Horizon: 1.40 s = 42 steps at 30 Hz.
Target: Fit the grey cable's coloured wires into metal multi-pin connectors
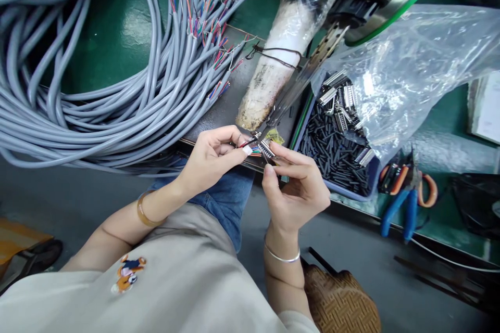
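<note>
One connector (266,150) between both hands (209,158) (299,187).

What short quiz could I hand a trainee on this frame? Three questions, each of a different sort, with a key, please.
1. Multiple choice: What is at the fingertips, between the left hand and the right hand?
A) a small metal connector with coloured wires beside it
B) a glass jar
C) a paper cup

2. True or false: In the picture, the blue-handled pliers lie to the left of the tray that holds thin black pieces.

3. Fill in: The bundle of grey cables lies toward the person's ____ side.

Key:
1. A
2. False; they lie to its right.
3. left
</note>
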Available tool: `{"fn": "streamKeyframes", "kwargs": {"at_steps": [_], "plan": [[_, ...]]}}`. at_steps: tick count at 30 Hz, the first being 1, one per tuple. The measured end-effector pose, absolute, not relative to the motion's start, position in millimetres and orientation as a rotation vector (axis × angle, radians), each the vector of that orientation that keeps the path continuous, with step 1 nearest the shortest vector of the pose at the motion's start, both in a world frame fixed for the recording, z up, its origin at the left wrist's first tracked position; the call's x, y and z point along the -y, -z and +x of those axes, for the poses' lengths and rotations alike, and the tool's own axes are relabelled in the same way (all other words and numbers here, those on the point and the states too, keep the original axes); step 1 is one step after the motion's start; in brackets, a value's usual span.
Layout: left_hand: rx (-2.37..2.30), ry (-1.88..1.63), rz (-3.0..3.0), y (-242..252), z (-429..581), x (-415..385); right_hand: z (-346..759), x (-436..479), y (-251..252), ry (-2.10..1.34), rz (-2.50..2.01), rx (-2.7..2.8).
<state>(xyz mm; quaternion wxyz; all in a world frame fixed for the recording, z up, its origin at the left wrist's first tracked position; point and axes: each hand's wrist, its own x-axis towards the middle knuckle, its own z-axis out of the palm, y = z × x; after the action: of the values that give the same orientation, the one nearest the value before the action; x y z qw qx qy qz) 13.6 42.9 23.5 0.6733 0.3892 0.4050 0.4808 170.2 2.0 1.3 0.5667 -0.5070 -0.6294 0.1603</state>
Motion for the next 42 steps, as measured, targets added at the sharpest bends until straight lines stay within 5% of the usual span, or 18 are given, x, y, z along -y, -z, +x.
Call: {"fn": "streamKeyframes", "kwargs": {"at_steps": [29, 42], "plan": [[-0.926, -0.98, 0.905, -21.2, 5.9, -38.3, 176.9, 1.5, -2.4, -0.568, -1.195, 1.444], [-0.944, -1.121, 0.973, -24.4, 14.1, -38.6, 173.0, -1.6, -2.3, -0.332, -1.19, 1.582]]}}
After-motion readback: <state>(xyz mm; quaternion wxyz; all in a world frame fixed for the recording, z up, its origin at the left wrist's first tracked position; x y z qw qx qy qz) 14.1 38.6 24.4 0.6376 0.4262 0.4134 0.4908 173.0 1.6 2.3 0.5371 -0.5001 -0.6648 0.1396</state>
